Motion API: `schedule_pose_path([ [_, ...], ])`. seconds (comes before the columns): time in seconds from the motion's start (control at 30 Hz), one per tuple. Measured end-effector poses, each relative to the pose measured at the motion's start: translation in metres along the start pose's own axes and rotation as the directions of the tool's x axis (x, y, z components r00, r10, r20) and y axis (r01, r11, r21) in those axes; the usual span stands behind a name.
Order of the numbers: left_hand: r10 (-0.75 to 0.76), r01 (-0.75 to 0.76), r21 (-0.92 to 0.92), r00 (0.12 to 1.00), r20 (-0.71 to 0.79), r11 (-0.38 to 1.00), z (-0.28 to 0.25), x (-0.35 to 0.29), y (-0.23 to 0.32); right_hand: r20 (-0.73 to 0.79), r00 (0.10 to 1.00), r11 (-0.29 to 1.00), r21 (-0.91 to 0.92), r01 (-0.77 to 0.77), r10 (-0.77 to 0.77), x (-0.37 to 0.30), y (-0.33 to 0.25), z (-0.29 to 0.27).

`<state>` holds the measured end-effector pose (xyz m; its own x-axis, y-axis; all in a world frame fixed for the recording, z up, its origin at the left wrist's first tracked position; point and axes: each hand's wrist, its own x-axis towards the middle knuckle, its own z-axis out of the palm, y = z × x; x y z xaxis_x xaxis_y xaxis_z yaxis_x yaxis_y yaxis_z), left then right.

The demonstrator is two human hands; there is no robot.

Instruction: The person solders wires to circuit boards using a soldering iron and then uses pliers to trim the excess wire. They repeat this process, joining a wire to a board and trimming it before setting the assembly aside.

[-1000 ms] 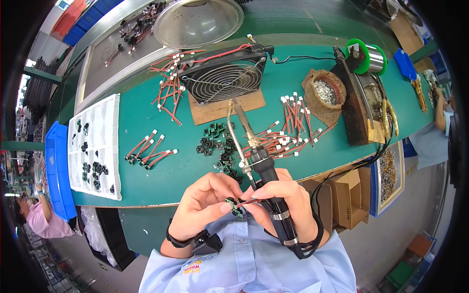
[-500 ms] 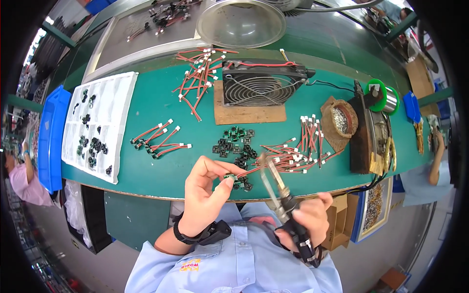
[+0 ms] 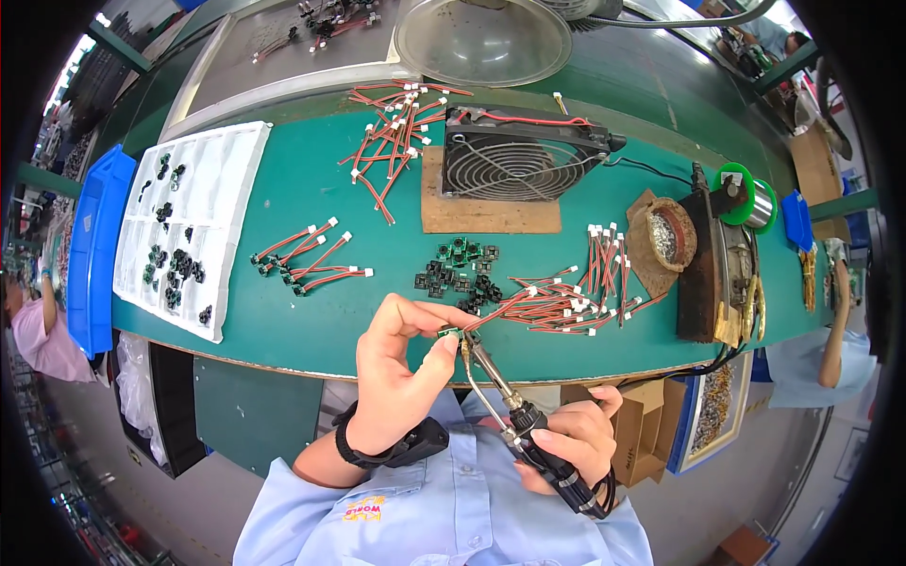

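Note:
A small green circuit board [image 3: 447,333] is pinched between the thumb and forefinger of my left hand [image 3: 392,368]. At its edge lies the end of a red-and-black wire lead [image 3: 493,316]; I cannot tell whether it is joined. My right hand [image 3: 578,443] grips a soldering iron [image 3: 527,417] with a thin feed tube alongside. The iron's tip meets or nearly meets the board. Just beyond my hands is a pile of small black and green boards [image 3: 460,275]. To its right lie loose wire leads with white connectors [image 3: 604,269].
At left lie several wired boards [image 3: 307,264], a white tray [image 3: 212,203] and a blue bin [image 3: 94,255]. A black fan [image 3: 514,160] stands behind the boards. On the right are a tip-cleaning pot [image 3: 663,236], a soldering stand [image 3: 698,283] and a solder reel [image 3: 755,196].
The soldering iron has swung left and its tip has come to the board in my left hand. My left hand keeps its pinch on the board.

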<state>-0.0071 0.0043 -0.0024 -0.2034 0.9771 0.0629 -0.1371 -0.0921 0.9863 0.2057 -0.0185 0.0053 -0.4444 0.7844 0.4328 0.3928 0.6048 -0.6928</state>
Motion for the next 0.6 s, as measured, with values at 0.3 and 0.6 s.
schedule_pose_path([
  [0.3,-0.004,0.004,0.012,1.000,-0.001,1.000,0.0001,0.0001,-0.0018,0.001,1.000,1.000,-0.006,-0.008,0.008,-0.0002,-0.0002,0.0017],
  [0.6,-0.002,0.002,0.023,1.000,0.004,1.000,0.0001,-0.0002,-0.0010,-0.005,0.997,0.995,-0.057,0.078,-0.078,-0.0007,0.0041,0.0043],
])
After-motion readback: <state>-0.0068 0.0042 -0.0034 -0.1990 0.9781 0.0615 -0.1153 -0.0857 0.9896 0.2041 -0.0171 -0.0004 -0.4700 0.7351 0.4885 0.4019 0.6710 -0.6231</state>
